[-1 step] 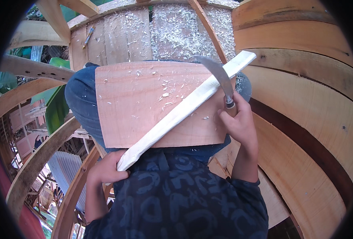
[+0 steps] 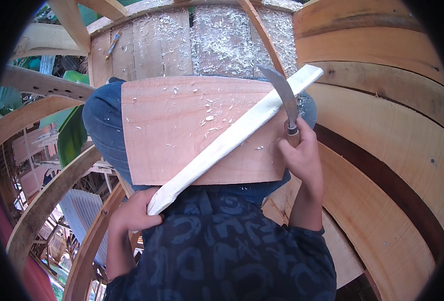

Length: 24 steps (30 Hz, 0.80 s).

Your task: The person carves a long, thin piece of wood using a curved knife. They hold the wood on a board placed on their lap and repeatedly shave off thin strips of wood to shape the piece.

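My left hand (image 2: 134,210) is closed round the near end of a pale, whittled wooden stick (image 2: 222,145). The stick slants up to the right across a flat wooden board (image 2: 182,130) that lies on my lap. In my right hand (image 2: 300,150) is a curved knife (image 2: 283,90), gripped by its wooden handle. Its blade crosses over the stick near the far end; whether the edge touches the wood I cannot tell. Small wood chips (image 2: 209,118) are scattered on the board.
Plank flooring (image 2: 147,55) ahead is strewn with pale shavings (image 2: 227,40), and a marker-like stick (image 2: 113,44) lies at its left. A thin wooden strip (image 2: 262,35) slants down behind the board. Curved plank walls (image 2: 372,120) rise at right; open wooden ribs (image 2: 51,195) stand at left.
The curved knife has shifted slightly to the right along the stick, and its blade has turned a little more upright. My left hand and the stick have stayed nearly still.
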Each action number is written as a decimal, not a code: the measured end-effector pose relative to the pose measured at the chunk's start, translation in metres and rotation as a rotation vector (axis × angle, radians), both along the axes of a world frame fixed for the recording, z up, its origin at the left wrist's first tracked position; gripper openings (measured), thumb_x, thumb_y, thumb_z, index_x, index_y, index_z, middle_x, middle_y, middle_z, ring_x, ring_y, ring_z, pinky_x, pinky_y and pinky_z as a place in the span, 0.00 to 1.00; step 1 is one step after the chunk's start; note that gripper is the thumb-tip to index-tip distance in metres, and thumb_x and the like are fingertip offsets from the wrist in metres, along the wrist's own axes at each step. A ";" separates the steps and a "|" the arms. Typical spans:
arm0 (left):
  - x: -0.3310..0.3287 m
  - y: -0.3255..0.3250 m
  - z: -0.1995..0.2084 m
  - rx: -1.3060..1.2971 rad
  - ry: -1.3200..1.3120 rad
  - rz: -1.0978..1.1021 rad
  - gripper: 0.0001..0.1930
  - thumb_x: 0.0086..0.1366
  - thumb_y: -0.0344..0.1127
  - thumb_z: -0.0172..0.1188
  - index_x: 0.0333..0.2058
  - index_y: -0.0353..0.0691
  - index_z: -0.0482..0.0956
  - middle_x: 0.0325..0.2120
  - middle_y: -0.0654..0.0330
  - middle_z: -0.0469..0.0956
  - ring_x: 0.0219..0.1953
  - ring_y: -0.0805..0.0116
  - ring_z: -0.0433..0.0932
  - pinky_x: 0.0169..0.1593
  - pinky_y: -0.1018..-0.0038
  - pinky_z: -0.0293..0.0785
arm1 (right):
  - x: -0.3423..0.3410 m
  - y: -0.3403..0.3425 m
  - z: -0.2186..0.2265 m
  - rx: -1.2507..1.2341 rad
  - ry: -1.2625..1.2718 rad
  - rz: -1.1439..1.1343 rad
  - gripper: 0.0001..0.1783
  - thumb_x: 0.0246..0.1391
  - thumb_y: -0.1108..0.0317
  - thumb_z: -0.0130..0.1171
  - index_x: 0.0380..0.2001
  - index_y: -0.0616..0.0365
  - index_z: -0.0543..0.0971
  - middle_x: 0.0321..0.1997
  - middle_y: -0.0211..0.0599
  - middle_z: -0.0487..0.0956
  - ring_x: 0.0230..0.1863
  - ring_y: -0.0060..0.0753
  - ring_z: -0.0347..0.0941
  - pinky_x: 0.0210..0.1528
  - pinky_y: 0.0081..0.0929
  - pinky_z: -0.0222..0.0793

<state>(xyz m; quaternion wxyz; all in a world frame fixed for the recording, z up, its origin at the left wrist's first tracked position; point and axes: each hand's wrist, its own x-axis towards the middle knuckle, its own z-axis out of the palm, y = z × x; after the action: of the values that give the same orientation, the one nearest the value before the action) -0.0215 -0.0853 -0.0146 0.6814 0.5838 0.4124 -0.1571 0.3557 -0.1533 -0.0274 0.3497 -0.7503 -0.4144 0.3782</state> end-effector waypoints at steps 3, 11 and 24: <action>0.010 0.003 0.024 0.203 0.096 -0.042 0.25 0.38 0.37 0.61 0.39 0.34 0.74 0.25 0.47 0.77 0.30 0.47 0.78 0.35 0.62 0.72 | -0.013 -0.010 0.003 -0.053 0.116 -0.189 0.11 0.45 0.77 0.52 0.35 0.64 0.68 0.25 0.30 0.69 0.26 0.21 0.63 0.30 0.23 0.63; 0.024 0.011 0.056 0.491 0.261 -0.012 0.22 0.38 0.38 0.60 0.34 0.34 0.72 0.22 0.41 0.75 0.29 0.39 0.77 0.34 0.56 0.71 | -0.030 -0.034 0.004 -0.053 0.109 -0.136 0.05 0.51 0.76 0.53 0.31 0.61 0.67 0.21 0.32 0.68 0.22 0.20 0.64 0.27 0.23 0.62; 0.062 0.025 0.035 0.704 0.296 -0.159 0.28 0.46 0.44 0.65 0.42 0.35 0.65 0.20 0.44 0.76 0.27 0.42 0.78 0.34 0.55 0.74 | -0.052 -0.001 0.017 0.027 -0.496 0.316 0.11 0.55 0.64 0.60 0.37 0.57 0.75 0.26 0.43 0.77 0.24 0.47 0.75 0.25 0.37 0.68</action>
<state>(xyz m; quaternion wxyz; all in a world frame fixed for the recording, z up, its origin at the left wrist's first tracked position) 0.0408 -0.0602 0.0204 0.3584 0.7831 0.4883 -0.1410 0.3034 -0.1541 -0.0108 0.1845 -0.7411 -0.6041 0.2275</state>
